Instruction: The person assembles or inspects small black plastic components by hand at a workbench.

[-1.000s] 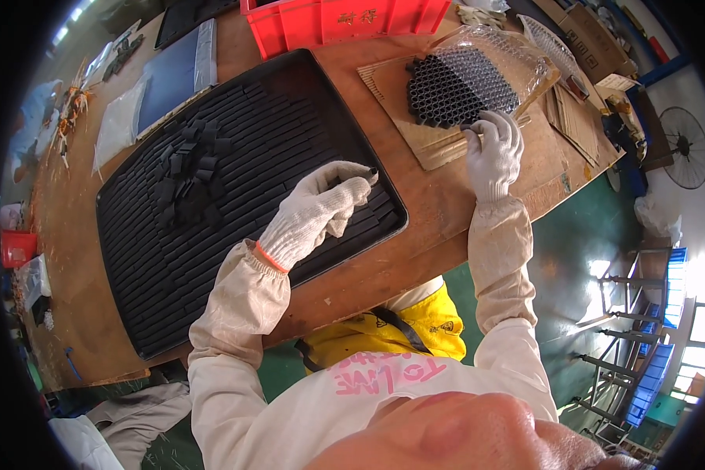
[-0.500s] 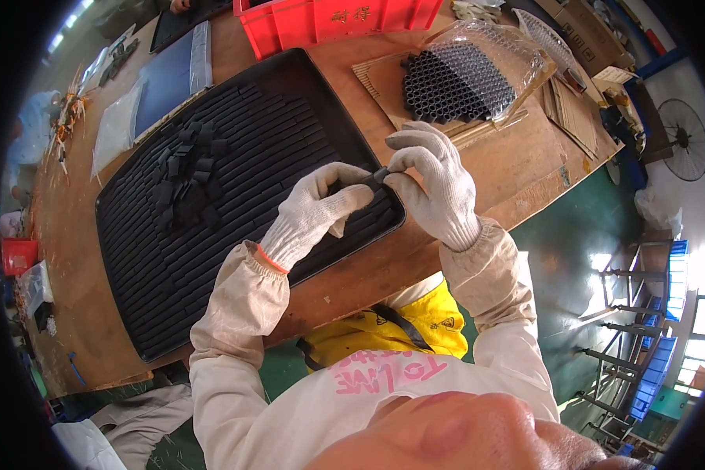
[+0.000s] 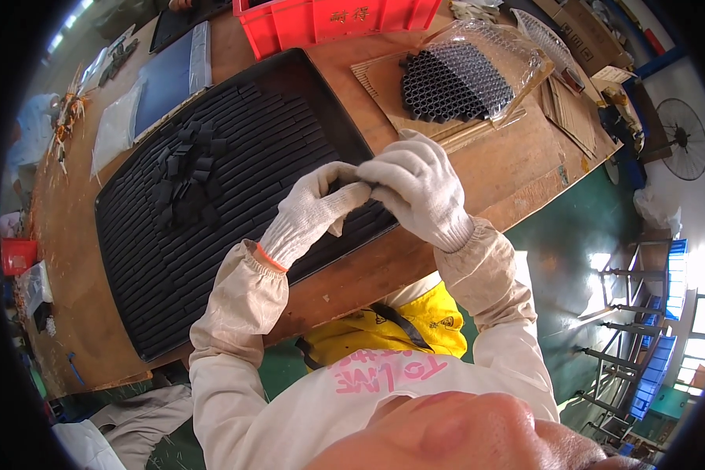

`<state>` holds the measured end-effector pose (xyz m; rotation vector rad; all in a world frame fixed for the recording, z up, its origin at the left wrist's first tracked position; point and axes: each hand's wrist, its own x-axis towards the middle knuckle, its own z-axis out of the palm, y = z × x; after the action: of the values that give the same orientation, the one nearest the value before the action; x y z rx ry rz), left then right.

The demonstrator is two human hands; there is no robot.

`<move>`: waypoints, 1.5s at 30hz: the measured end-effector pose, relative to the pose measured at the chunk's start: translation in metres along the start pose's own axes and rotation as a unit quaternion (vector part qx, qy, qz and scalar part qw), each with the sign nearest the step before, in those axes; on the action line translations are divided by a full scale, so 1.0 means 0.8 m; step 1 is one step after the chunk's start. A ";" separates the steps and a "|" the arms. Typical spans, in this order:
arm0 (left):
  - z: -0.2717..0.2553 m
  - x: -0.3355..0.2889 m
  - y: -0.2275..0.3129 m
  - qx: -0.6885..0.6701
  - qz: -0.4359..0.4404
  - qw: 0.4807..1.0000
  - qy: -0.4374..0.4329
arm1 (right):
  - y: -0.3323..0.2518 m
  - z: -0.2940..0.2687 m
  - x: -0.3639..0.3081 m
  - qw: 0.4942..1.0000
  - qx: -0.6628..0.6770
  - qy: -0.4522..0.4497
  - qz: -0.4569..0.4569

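Both my hands wear white knitted gloves and meet above the near right corner of a large black tray (image 3: 333, 106). My left hand (image 3: 312, 207) is closed, thumb and forefinger pinched toward the right. My right hand (image 3: 419, 190) closes over the left fingertips from the other side. A small black piece, seen between the fingertips a moment ago, is now hidden by the gloves. Beneath and left of my hands, rows of short black pieces (image 3: 243, 168) cover most of the tray. A loose heap of similar black pieces (image 3: 186, 176) lies on top of the rows.
A red crate (image 3: 337, 27) stands beyond the tray. To the right, black ring-shaped parts (image 3: 446, 86) lie under bubble wrap (image 3: 525, 59) on cardboard (image 3: 384, 102). Blue sheets (image 3: 168, 82) and a clear bag (image 3: 117, 121) lie at left on the brown table (image 3: 70, 258).
My right hand has shifted slightly left, its fingers folding over the left fingertips. The small black piece between them has gone out of sight. My left hand has hardly moved.
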<state>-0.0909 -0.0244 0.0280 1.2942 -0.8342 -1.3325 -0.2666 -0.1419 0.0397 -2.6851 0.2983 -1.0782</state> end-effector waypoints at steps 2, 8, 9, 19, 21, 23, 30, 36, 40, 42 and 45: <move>0.003 0.001 0.006 0.002 -0.024 0.999 0.030 | 0.006 0.004 0.001 0.999 -0.015 -0.028 -0.027; -0.019 0.008 0.005 -0.287 0.004 0.955 0.080 | 0.036 0.033 0.006 0.998 -0.057 0.007 0.005; -0.019 0.008 0.004 -0.287 0.004 0.955 0.080 | 0.042 0.044 -0.001 0.997 -0.069 -0.007 0.018; -0.026 0.015 -0.012 -0.313 -0.040 0.949 0.016 | 0.043 0.051 0.009 0.985 -0.149 -0.064 -0.066; -0.021 0.014 -0.007 -0.306 -0.042 0.951 0.010 | 0.038 0.041 0.011 0.988 -0.141 -0.052 -0.032; -0.013 0.010 0.002 -0.285 -0.048 0.957 0.013 | 0.032 0.038 0.013 0.997 -0.071 -0.009 0.012; -0.009 0.009 -0.010 -0.231 -0.094 0.968 0.024 | -0.010 0.030 0.020 1.000 -0.017 -0.015 -0.008; -0.001 -0.009 0.020 -0.147 -0.077 0.985 -0.053 | 0.002 0.017 0.011 0.999 0.013 0.050 0.018; -0.004 -0.007 0.003 -0.139 -0.054 0.988 -0.049 | 0.002 0.009 0.005 0.999 0.030 0.024 0.028; -0.005 -0.004 0.000 -0.138 -0.059 0.987 -0.053 | 0.006 0.008 0.000 0.999 0.031 0.021 0.021; -0.005 -0.004 -0.001 -0.153 -0.065 0.984 -0.060 | 0.012 0.002 0.002 0.998 0.050 0.022 0.015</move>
<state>-0.0873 -0.0202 0.0273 1.0478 -0.6043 -1.5870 -0.2652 -0.1512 0.0369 -2.5640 0.2848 -1.1132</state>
